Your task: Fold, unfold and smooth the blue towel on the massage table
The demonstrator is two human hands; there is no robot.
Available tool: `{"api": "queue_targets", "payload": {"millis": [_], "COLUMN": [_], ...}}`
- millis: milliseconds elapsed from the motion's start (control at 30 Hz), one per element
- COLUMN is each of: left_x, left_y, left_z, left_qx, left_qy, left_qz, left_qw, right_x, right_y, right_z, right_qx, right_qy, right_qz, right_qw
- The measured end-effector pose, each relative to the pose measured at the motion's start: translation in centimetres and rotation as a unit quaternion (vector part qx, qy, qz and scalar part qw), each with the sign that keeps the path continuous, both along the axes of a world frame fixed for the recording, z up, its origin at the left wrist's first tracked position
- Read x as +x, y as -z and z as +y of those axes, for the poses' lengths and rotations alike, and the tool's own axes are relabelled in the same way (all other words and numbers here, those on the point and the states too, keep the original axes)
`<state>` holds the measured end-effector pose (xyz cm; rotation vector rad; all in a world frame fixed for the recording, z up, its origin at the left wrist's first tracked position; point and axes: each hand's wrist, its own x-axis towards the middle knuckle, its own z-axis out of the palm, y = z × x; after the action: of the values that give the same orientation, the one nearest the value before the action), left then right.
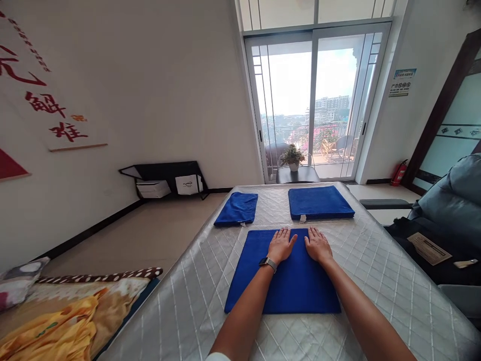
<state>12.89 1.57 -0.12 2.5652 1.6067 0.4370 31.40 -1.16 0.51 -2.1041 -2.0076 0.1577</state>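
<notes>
A blue cloth [300, 286] lies flat in a near-square on the silvery quilted cover in front of me. My left hand [280, 245] rests palm down on its far half, fingers stretched forward and thumb out to the side; a watch [267, 262] is on that wrist. My right hand [317, 245] also presses flat near the cloth's far edge, fingers straight. Neither hand grips anything. Beyond them, to the left, sits a smaller folded blue cloth [236, 208] with a white tag. To the right is a neat blue stack of folded cloth [320, 202], also tagged.
The quilted cover [203, 291] spreads over a wide surface. Past its far edge, a potted plant [293, 156] stands on a chair [298, 175] by the sliding door. A dark armchair [451, 195] is at right, bedding [75, 311] at lower left, a black rack [165, 173] against the wall.
</notes>
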Motion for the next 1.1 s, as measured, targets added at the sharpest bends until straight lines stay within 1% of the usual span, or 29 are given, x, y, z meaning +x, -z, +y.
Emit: {"api": "queue_targets", "payload": {"millis": [167,267,333,400,467,667,900,1000,1100], "left_x": [-5.8,-9.3,-11.0,-12.0,-12.4,-12.0,-12.0,-11.9,-11.9], "left_y": [-0.1,0.0,0.2,0.3,0.3,0.4,0.3,0.2,0.1], "left_z": [0.8,0.9,0.9,0.8,0.7,0.6,0.6,0.5,0.5], "left_qx": [-0.009,0.002,0.007,0.006,0.004,0.011,0.005,-0.003,-0.007], "left_qy": [-0.065,-0.101,-0.119,-0.13,-0.137,-0.143,-0.149,-0.153,-0.152], "left_qz": [0.027,0.037,0.038,0.034,0.026,0.004,-0.008,-0.009,-0.014], "left_qw": [0.998,0.994,0.992,0.991,0.99,0.99,0.989,0.988,0.988], "right_x": [0.1,0.1,0.2,0.2,0.2,-0.1,-0.8,-1.2,-1.4], "right_y": [0.0,0.1,0.1,0.1,0.1,-0.1,-1.5,-2.0,-1.8], "right_z": [-0.1,0.0,0.1,0.1,0.2,-0.1,-0.7,-1.5,-3.0], "right_qx": [-0.004,-0.005,-0.006,-0.008,-0.01,-0.015,-0.011,-0.012,-0.023], "right_qy": [0.002,0.003,0.004,0.005,0.006,0.012,0.014,0.013,0.009], "right_qz": [-0.001,-0.005,-0.008,-0.012,-0.016,-0.036,-0.063,-0.069,-0.069], "right_qw": [1.0,1.0,1.0,1.0,1.0,0.999,0.998,0.997,0.997]}}
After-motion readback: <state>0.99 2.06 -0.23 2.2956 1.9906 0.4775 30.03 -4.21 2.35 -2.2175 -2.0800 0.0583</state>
